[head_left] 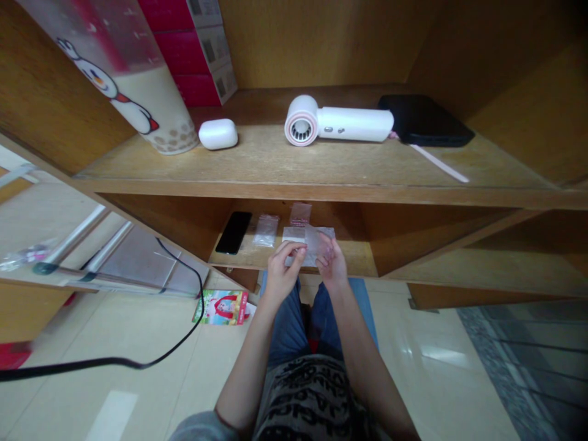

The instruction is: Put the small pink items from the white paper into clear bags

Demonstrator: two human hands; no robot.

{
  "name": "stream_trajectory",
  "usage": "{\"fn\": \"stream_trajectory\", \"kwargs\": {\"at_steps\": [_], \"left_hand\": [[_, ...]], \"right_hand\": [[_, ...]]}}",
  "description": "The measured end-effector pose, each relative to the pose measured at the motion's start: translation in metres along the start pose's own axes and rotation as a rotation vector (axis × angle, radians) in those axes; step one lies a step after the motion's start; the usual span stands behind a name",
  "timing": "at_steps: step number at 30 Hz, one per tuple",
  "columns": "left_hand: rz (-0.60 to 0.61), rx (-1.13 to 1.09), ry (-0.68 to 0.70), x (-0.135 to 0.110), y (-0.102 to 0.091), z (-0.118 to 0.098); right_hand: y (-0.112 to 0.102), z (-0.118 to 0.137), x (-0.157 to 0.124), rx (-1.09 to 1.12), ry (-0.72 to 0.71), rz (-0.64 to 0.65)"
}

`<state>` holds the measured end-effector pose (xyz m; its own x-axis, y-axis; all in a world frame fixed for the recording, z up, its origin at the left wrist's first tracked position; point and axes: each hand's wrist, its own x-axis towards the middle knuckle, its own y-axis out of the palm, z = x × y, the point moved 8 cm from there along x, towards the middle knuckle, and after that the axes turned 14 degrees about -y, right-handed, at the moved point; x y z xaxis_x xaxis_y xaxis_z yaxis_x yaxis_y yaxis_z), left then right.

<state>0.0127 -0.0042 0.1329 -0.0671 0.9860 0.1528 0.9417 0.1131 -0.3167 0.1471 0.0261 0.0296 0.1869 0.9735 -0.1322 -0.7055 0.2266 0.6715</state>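
Note:
Between my two hands is a small translucent plastic bag point(313, 240), lifted over the front of the lower shelf. My left hand point(283, 266) pinches its left edge with thumb and fingertips. On its other side, the fingers of my right hand point(334, 262) are curled around the clear plastic. A white sheet point(327, 232) lies under and behind the hands, partly covered by them. Just beyond are a clear bag point(266, 230) and another small bag with pinkish print point(301, 214). A black phone point(234, 233) rests at the left of this shelf.
The upper shelf point(257, 165) holds a bubble tea cup point(151, 104), a white earbud case point(218, 134), a white handheld fan point(353, 124), a black pouch point(425, 119) and stacked red boxes point(197, 55). A black cable point(179, 343) crosses at left above a colourful packet point(223, 307).

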Motion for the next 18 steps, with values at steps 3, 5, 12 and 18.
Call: {"fn": "stream_trajectory", "kwargs": {"at_steps": [3, 5, 12, 18], "left_hand": [[-0.013, -0.012, 0.001, 0.0, -0.002, -0.002], [0.018, -0.007, 0.016, 0.0, 0.0, -0.005], [0.028, 0.001, 0.058, -0.002, 0.0, -0.012], [0.1, 0.014, 0.075, -0.004, 0.007, -0.015]], "right_hand": [[0.0, -0.001, 0.0, 0.024, 0.015, 0.002], [-0.001, -0.002, 0.0, 0.05, 0.025, -0.011], [0.001, -0.002, -0.001, 0.09, 0.058, -0.048], [0.004, -0.005, 0.0, 0.076, 0.016, -0.01]]}}
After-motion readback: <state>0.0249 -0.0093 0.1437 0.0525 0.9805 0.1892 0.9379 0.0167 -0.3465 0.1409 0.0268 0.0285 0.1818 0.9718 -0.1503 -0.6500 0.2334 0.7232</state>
